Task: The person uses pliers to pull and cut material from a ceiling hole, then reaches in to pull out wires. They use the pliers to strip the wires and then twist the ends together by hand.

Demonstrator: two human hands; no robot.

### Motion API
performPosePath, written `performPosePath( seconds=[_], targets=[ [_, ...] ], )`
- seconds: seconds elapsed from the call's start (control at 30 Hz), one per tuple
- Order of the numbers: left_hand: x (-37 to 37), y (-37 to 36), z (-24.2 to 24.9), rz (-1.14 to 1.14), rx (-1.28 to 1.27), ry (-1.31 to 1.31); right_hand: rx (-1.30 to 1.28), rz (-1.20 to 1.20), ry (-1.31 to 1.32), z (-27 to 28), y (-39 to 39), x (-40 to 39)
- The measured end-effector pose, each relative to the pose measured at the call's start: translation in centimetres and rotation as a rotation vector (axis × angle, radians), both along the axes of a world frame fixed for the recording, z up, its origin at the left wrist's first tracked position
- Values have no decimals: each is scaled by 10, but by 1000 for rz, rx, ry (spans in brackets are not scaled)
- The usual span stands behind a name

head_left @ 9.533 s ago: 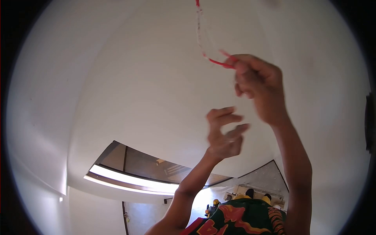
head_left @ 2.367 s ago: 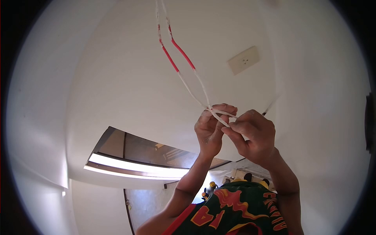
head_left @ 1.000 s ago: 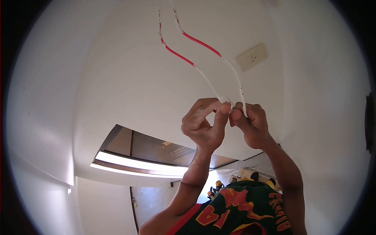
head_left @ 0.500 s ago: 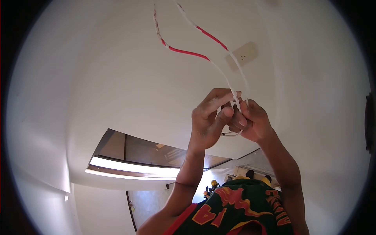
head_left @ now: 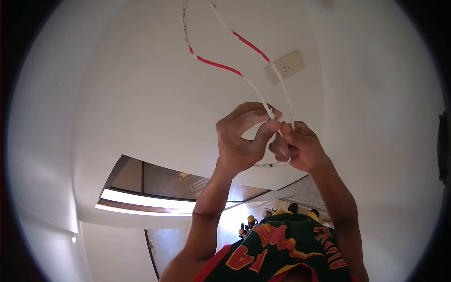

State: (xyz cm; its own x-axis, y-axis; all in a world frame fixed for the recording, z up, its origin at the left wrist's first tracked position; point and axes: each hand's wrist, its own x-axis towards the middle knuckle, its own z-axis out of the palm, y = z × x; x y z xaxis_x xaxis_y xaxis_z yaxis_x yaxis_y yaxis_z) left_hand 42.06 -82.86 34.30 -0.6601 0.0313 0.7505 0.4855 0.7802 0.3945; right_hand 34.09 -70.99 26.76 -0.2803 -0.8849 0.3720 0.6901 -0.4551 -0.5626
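Observation:
Two thin electrical wires, white with stretches of red, come down from the top of the view. The left wire [head_left: 218, 66] runs into my left hand [head_left: 246, 136], whose thumb and forefinger pinch it near a whitish, uneven spot. The right wire [head_left: 253, 47] runs down to my right hand [head_left: 303, 145], which has its fingers curled round it. Both hands are close together, fingertips almost touching. A loose length of wire [head_left: 277, 164] with a dark mark loops below the hands. What lies between the right fingers is partly hidden.
A pale outlet plate [head_left: 293, 62] sits on the white surface behind the wires. Lower left is a dark-framed opening [head_left: 162, 181] with a bright strip. Yellow-and-black tool handles [head_left: 250, 220] show beside the dark green jersey [head_left: 286, 239]. A dark object [head_left: 443, 148] stands at the right edge.
My left hand has shifted a little left and its thumb and forefinger have closed on the left wire. My right hand has stayed nearly in place. The view has shifted slightly.

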Motion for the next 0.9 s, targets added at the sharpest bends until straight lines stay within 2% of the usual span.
performPosePath(
  seconds=[0.03,0.07,0.1,0.17,0.27,0.37,0.4,0.5,0.53,0.6,0.63,0.67,0.7,0.77,0.8,0.9],
  targets=[
    [-2,-1,-2,-3,1,0,78,-149,89,-1,0,1],
    [-5,-2,-7,92,-139,122,157,-298,178,-1,0,3],
    [-6,-4,-11,188,-277,241,160,-298,175,1,2,5],
    [-6,-5,-15,173,-216,214,209,-530,362,9,7,11],
    [-5,-2,-20,139,-109,145,172,-538,272,11,6,12],
    [0,9,-17,69,200,-48,152,-500,249,9,5,9],
    [1,9,-19,76,210,-59,165,-492,242,8,4,8],
    [-11,0,-25,155,-83,249,228,-558,362,6,2,6],
    [-13,-1,-24,162,-76,244,235,-549,361,7,3,6],
    [-13,-1,-17,187,-245,313,223,-520,352,10,4,7],
    [-13,0,-18,213,-217,278,224,-515,355,8,3,6],
    [-12,-1,-18,218,-216,281,90,-358,187,5,3,4],
    [-10,-5,-19,227,-82,106,-42,-201,19,2,4,2],
    [-2,-17,-25,233,246,-238,-41,-153,-65,-1,5,-6],
    [1,-19,-27,229,249,-233,-41,-111,-153,-1,6,-9],
    [13,-13,-28,142,114,-233,-6,-114,-175,0,5,-11]
  ],
)
